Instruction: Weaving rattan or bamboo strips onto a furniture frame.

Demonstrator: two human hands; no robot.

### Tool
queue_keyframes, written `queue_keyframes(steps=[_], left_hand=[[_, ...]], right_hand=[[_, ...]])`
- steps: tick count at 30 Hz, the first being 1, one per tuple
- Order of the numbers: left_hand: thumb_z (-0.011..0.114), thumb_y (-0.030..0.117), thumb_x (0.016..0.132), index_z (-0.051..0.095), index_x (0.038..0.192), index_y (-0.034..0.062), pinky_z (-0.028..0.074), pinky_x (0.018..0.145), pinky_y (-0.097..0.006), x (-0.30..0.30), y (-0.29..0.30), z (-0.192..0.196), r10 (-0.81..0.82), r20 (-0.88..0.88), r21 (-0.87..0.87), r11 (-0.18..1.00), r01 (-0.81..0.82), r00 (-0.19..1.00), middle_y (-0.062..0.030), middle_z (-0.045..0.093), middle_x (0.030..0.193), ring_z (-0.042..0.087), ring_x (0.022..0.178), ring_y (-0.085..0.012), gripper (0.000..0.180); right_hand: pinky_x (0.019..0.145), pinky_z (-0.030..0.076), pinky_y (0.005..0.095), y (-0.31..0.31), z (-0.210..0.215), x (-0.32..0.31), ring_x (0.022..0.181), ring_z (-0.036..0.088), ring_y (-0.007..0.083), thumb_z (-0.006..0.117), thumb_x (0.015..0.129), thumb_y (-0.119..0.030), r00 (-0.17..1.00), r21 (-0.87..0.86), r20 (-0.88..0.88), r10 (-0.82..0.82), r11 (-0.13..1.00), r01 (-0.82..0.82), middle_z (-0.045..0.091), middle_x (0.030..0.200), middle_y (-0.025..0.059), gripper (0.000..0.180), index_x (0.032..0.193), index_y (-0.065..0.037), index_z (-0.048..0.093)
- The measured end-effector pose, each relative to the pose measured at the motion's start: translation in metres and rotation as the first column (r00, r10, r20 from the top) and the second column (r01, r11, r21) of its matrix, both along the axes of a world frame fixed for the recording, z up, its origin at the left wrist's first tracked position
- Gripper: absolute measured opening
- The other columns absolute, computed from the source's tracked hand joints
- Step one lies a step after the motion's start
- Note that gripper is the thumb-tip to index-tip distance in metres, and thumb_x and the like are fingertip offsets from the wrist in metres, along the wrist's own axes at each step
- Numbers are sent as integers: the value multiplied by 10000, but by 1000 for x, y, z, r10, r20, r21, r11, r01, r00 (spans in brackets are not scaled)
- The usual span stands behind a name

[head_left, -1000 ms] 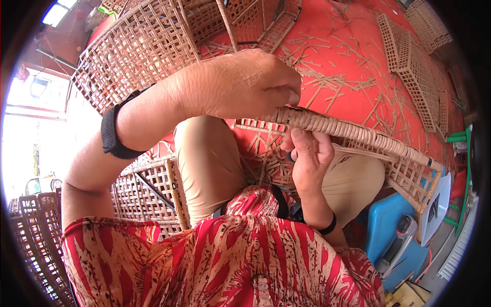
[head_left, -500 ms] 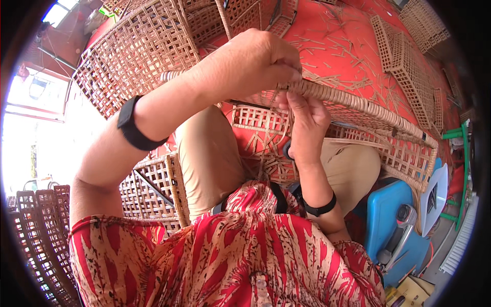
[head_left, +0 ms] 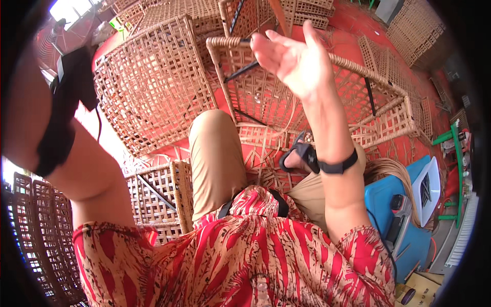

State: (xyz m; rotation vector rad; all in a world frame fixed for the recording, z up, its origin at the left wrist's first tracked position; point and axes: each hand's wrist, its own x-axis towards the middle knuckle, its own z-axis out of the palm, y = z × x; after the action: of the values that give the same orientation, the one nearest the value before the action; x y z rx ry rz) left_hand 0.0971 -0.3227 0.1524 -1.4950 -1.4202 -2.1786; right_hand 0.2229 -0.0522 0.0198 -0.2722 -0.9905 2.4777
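Holding right hand (head_left: 303, 66) up around upper centre, fingers (head_left: 265, 51) kinda spread loose, overlapping woven rattan frame (head_left: 360, 69); can't tell left fingers, out of shot

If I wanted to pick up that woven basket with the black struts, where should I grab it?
Probably take the basket by its wrapped rim, from the wearer's side, hands spaced apart: that long, rounded edge looks thicker than the lattice, only the open right hand is in front, and gaps beneath should let fingers curl around.
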Motion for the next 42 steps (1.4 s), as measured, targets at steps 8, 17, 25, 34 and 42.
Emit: queue_keyframes(steps=[8, 17, 25, 34, 42], left_hand=[[494, 111, 961, 579, 1104, -77, 506, 656, -228, -2, -130, -30, 149, 153, 29, 988, -155, 977, -101, 638, 904, 616, 761, -138, 251], [433, 483, 981, 508, 1238, -112, 541, 875, -412, -9, 70, -113, -378, 469, -364, 741, 564, 798, -229, 625, 1147, 640, 1046, -302, 652], [394, 194, 1012, 524, 1176, -40, 473, 574, -241, 9, 239, -124, -434, 901, 214, 478, 852, 17, -81, 653, 809, 574, 620, -116, 314], [511, 219, 968, 658, 976, 27, 329, 449, -238, 73, 53, -111, -393, 324, -559, 654, 510, 860, 12, 499, 598, 458, 499, -65, 242], [578, 171, 926, 633, 1021, 23, 377, 601, -275, 99, -59, -106, -144, 475, -514, 756, 406, 868, -20, 548, 774, 507, 688, -117, 185]], right_hand=[[623, 529, 314, 63, 28, -27, 766, 596, 185, 544, 933, -57, 957, -232, -209, -202, 961, 152, 576, 958, 184, 191, 1056, 71, 476], [455, 400, 209, -6, 158, 79, 520, 497, 87, 505, 969, -139, 929, 928, -200, 310, 364, 79, 652, 778, 90, 265, 1126, 54, 594], [793, 529, 313, -102, 13, 109, 860, 663, 228, 635, 897, -158, 786, 931, 302, 539, 10, -365, 675, 973, 133, 247, 1107, -32, 666], [909, 491, 351, 38, -64, 36, 1010, 623, 209, 427, 983, -506, 985, 388, 171, -25, 921, -44, 636, 1138, 148, 589, 1255, 5, 540], [647, 552, 325, 116, -33, -58, 706, 634, 225, 518, 966, -194, 998, -187, 39, 41, 982, -33, 647, 844, 117, 267, 1054, 53, 566]])
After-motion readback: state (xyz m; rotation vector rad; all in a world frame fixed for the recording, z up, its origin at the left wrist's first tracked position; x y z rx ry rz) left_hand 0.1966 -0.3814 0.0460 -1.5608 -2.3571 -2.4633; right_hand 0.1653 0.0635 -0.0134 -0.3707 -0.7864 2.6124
